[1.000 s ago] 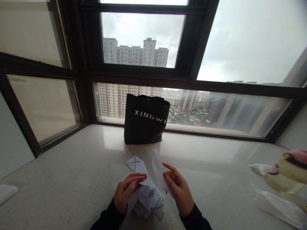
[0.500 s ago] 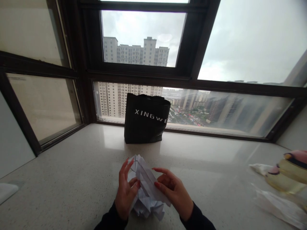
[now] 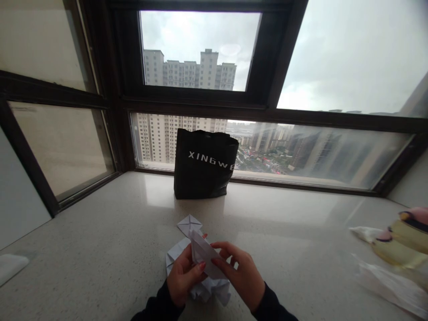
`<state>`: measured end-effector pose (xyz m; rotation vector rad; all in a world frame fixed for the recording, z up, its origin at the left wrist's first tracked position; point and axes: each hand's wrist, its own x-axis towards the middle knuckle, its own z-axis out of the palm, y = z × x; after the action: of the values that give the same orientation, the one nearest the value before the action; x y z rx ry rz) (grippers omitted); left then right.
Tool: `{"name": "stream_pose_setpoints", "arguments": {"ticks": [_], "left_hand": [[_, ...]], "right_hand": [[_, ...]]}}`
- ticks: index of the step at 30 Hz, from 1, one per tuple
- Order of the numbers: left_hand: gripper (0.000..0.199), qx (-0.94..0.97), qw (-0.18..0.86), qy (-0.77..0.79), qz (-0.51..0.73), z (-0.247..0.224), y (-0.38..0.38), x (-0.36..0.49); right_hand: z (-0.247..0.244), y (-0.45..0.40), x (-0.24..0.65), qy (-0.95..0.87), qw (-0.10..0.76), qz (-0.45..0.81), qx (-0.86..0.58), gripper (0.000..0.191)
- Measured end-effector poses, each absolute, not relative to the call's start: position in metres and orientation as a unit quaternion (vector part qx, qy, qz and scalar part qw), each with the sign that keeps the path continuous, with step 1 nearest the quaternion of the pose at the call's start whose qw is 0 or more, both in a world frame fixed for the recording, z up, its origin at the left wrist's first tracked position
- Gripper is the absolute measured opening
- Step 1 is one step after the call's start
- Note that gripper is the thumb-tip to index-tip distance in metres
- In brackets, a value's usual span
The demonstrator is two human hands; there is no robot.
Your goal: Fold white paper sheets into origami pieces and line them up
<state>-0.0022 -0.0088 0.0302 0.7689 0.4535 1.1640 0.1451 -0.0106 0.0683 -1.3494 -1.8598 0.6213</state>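
A folded white paper piece (image 3: 204, 255) is pinched between my two hands, above the counter. My left hand (image 3: 183, 277) has its thumb on the near side of the paper and its fingers mostly hidden behind. On the right edge, my right hand (image 3: 241, 273) grips it between thumb and fingers. Beneath and behind lies more folded white paper (image 3: 214, 290), partly covered by the hands. Just beyond, a folded paper piece with crossing creases (image 3: 189, 223) shows its diamond-shaped face.
A black bag (image 3: 203, 171) with white lettering stands upright on the speckled counter (image 3: 100, 240), against the window. To the right sit a yellow and pink object (image 3: 401, 240) and crumpled clear plastic (image 3: 391, 285). A white object (image 3: 13, 267) lies at the left edge.
My left fingers, raised and spread over the paper before, have come down and closed around the held piece. The creased diamond-shaped paper behind is now uncovered. The held piece has tilted slightly.
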Motion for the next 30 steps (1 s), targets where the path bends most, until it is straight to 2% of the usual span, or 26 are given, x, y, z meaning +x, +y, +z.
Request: {"name": "stream_pose_setpoints", "arguments": {"ticks": [7, 12, 14, 16, 19, 21, 24, 30], "left_hand": [[0.060, 0.362, 0.703, 0.274, 0.547, 0.030, -0.012, 0.003], [0.067, 0.339, 0.607, 0.293, 0.656, 0.050, 0.011, -0.026], [0.070, 0.324, 0.542, 0.301, 0.714, 0.057, 0.022, -0.042], [0.068, 0.314, 0.497, 0.311, 0.747, 0.059, 0.028, -0.053], [0.065, 0.307, 0.477, 0.314, 0.761, 0.055, 0.031, -0.057], [0.065, 0.304, 0.480, 0.309, 0.762, 0.051, 0.031, -0.054], [0.064, 0.297, 0.488, 0.301, 0.764, 0.045, 0.032, -0.050], [0.064, 0.280, 0.500, 0.287, 0.768, 0.042, 0.036, -0.053]], "right_hand": [[0.067, -0.014, 0.138, -0.749, 0.349, 0.166, -0.538, 0.023], [0.079, -0.006, 0.143, -0.757, 0.406, 0.124, -0.497, 0.030], [0.080, -0.002, 0.143, -0.778, 0.371, 0.130, -0.491, 0.031], [0.075, 0.000, 0.138, -0.805, 0.297, 0.131, -0.496, 0.039], [0.060, -0.001, 0.127, -0.821, 0.208, 0.133, -0.516, 0.065], [0.053, -0.002, 0.121, -0.805, 0.198, 0.165, -0.535, 0.068], [0.051, -0.002, 0.123, -0.758, 0.259, 0.241, -0.548, 0.061], [0.062, 0.015, 0.144, -0.671, 0.419, 0.371, -0.486, 0.033]]}}
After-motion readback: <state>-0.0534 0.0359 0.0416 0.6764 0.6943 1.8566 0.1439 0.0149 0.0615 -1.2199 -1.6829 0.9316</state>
